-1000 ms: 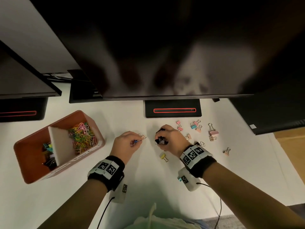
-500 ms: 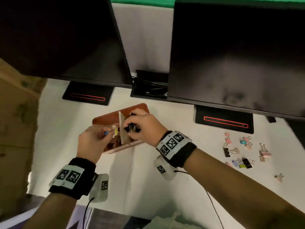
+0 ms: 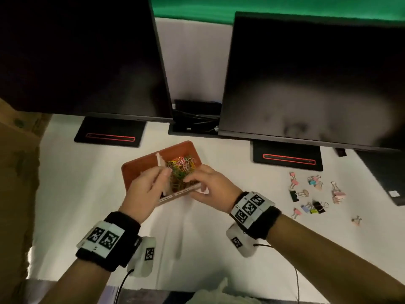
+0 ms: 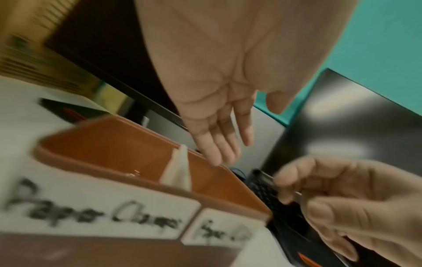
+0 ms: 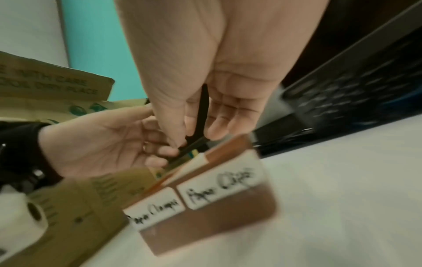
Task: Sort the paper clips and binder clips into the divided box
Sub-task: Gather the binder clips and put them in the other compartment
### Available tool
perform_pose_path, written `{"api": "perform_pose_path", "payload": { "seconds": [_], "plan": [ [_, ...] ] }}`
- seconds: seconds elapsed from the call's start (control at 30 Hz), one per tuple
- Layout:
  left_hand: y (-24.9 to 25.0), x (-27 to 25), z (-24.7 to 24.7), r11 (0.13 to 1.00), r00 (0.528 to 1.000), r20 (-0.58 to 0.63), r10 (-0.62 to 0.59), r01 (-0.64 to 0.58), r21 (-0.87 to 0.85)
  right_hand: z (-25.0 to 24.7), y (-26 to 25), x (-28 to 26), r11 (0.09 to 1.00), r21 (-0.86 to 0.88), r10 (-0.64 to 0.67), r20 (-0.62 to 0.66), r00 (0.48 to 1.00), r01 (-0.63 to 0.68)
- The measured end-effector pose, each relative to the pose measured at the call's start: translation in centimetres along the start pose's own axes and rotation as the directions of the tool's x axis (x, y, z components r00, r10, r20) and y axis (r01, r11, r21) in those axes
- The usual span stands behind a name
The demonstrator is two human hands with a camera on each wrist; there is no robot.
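Both hands over the divided box [image 3: 140, 170]: left hand [image 4: 219, 101] spread empty; right hand [image 5: 200, 94] seemingly pinches something dark, hidden from the head view.

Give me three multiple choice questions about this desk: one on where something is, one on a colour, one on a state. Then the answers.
1. Where do the loose binder clips lie?
A) on a monitor stand
B) in the person's lap
C) on the table, right of the divided box

2. What colour is the box?
A) orange-brown
B) blue
C) black

3. How is the left hand?
A) a fist on the table
B) fingers straight, over the box
C) gripping a monitor

Answers:
1. C, they are scattered on the white table to the box's right.
2. A, its walls show orange-brown in every view.
3. B, the left wrist view shows its fingers extended above the rim.
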State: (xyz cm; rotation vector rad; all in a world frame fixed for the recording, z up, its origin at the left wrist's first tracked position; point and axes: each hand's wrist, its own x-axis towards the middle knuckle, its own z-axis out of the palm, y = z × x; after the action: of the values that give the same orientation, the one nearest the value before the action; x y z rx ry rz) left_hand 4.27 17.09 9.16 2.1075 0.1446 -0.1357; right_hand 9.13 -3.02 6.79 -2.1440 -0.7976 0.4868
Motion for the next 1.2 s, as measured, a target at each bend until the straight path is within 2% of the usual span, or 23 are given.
{"api": "perform_pose_path", "payload": {
  "seconds": [0.07, 0.13, 0.2, 0.3, 0.4, 0.5, 0.6, 0.7, 0.83, 0.9, 1.0, 1.07, 1.13, 1.2],
  "plan": [
    [1.1, 0.4, 2.9, 0.993, 0.99, 0.114, 0.08, -0.089, 0.075, -1.7, 3.2, -4.1, 0.992, -0.057, 0.115, -0.007, 0.993, -0.115],
    [2.0, 0.9, 6.3, 0.979, 0.96, 0.246, 0.135, -0.168, 0.12, -3.4, 6.4, -8.5, 0.958, -0.123, 0.258, -0.012, 0.966, -0.258],
    [2.9, 1.2, 9.9, 0.957, 0.912, 0.375, 0.166, -0.241, 0.161, -5.0, 9.1, -12.8, 0.909, -0.169, 0.387, -0.001, 0.922, -0.382],
    [4.4, 1.7, 15.3, 0.925, 0.835, 0.515, 0.194, -0.331, 0.188, -6.6, 12.0, -18.3, 0.844, -0.194, 0.514, 0.029, 0.857, -0.5],
    [5.1, 2.1, 20.4, 0.899, 0.773, 0.608, 0.18, -0.381, 0.218, -6.7, 13.8, -21.8, 0.81, -0.227, 0.571, 0.1, 0.815, -0.54],
    [5.2, 2.3, 24.8, 0.871, 0.738, 0.658, 0.152, -0.414, 0.263, -5.8, 14.5, -23.1, 0.865, -0.225, 0.493, 0.214, 0.843, -0.449],
    [4.8, 2.2, 27.7, 0.861, 0.752, 0.655, 0.075, -0.38, 0.337, -5.2, 15.1, -23.2, 0.903, -0.213, 0.418, 0.231, 0.879, -0.373],
    [4.2, 2.1, 28.9, 0.884, 0.806, 0.591, 0.017, -0.288, 0.368, -5.3, 16.1, -23.0, 0.913, -0.216, 0.395, 0.254, 0.883, -0.346],
    [4.3, 2.1, 28.8, 0.895, 0.854, 0.52, 0.004, -0.235, 0.379, -6.0, 17.4, -23.5, 0.937, -0.226, 0.325, 0.272, 0.906, -0.268],
    [4.6, 2.2, 28.7, 0.897, 0.867, 0.498, 0.015, -0.231, 0.376, -6.7, 18.1, -23.9, 0.95, -0.174, 0.298, 0.27, 0.916, -0.258],
    [5.4, 2.8, 28.9, 0.929, 0.896, 0.445, -0.005, -0.16, 0.333, -8.5, 19.6, -24.6, 0.956, -0.058, 0.293, 0.129, 0.947, -0.288],
    [6.5, 3.3, 29.6, 0.956, 0.917, 0.4, -0.003, -0.115, 0.271, -10.3, 20.7, -24.9, 0.945, -0.034, 0.326, 0.018, 0.945, -0.325],
    [8.0, 3.9, 30.5, 0.964, 0.915, 0.404, -0.009, -0.1, 0.248, -12.0, 21.7, -24.7, 0.936, -0.04, 0.348, -0.034, 0.937, -0.349],
    [9.3, 4.8, 31.6, 0.958, 0.893, 0.45, -0.003, -0.127, 0.258, -13.1, 22.4, -24.4, 0.922, -0.091, 0.375, -0.026, 0.927, -0.376]
  ]
}}
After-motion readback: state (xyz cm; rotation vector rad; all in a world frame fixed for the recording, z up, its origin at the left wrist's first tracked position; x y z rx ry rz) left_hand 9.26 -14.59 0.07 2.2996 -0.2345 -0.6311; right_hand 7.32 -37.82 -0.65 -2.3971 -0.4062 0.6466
